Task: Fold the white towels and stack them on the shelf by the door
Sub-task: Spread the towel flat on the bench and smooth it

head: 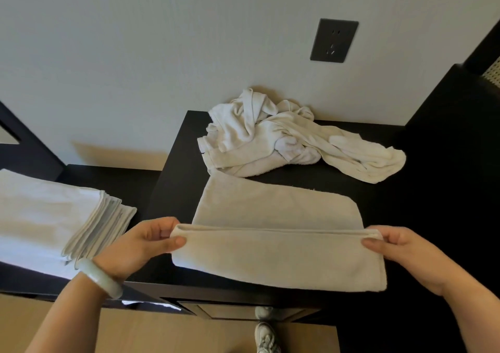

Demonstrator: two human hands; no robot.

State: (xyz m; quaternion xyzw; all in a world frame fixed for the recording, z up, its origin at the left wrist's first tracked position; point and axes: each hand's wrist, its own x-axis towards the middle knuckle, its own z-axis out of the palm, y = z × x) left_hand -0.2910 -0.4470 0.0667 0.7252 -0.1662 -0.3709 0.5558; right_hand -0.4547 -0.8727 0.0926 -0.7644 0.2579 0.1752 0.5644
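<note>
A white towel [276, 255] lies half folded on the dark table top [178, 179], its near part doubled over toward me. My left hand [143, 244] pinches the left end of the raised fold. My right hand [400, 252] pinches the right end. Behind the towel, against the wall, sits a crumpled heap of white towels [284, 138]. A stack of folded white towels [51, 217] rests on the lower dark surface at the left.
A dark power socket [334, 40] is set in the wall above the heap. A tall dark cabinet [454, 125] closes off the right side. The table's front edge runs just below the towel, with my shoe [266, 336] on the wooden floor beneath.
</note>
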